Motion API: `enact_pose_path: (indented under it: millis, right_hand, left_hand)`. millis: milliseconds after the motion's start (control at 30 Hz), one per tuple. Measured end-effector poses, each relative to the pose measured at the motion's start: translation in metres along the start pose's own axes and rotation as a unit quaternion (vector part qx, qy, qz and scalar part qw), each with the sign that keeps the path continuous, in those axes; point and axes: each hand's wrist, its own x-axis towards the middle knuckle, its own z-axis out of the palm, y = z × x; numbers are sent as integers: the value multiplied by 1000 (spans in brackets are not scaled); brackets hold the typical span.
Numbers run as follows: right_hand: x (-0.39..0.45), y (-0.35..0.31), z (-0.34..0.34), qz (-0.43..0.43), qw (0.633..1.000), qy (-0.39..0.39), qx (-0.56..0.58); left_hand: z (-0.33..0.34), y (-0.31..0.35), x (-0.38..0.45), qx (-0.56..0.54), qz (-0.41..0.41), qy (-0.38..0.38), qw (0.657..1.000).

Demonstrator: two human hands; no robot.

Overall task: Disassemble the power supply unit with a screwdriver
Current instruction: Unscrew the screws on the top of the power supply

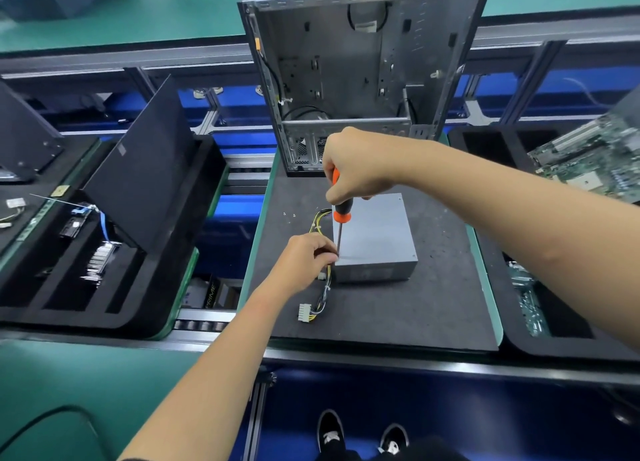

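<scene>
While left hand steadies, screwdriver seemingly on PSU.

Computer case blocks behind; mat open rightward.

A black foam mat is lying at the centre of the frame, sitting on a green-edged pallet. Directly on the mat, a grey power supply unit is resting just right of centre, its yellow and black cable bundle trailing down along its left side to a white connector. Two tiny screws are lying on the mat to the upper left of the unit. An open metal computer case is standing at the mat's far end, filling the upper centre of the frame.
</scene>
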Motion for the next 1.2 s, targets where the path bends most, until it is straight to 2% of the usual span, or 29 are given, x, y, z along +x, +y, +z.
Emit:
enact_pose_path:
  millis: [167,300,567,833,1033,1200]
  right_hand:
    - [-1,-11,7,-17,999,22,-23]
    - [1,-19,12,47,997,62,2]
    - [-2,-16,9,71,996,51,8]
    - [-5,-16,3,-21,997,-42,-63]
    - [-8,-15,-11,75,989,-111,-68]
    - [-11,-13,-13,63,988,-124,-71]
  left_hand:
    - [1,3,1,48,24,2,999]
    - [3,4,3,81,30,-5,996]
    - [3,1,7,77,35,0,996]
    - [-2,-4,6,20,32,-16,999]
    - [-2,-8,1,-89,-41,2,995]
    - [-2,-9,0,-129,-51,5,990]
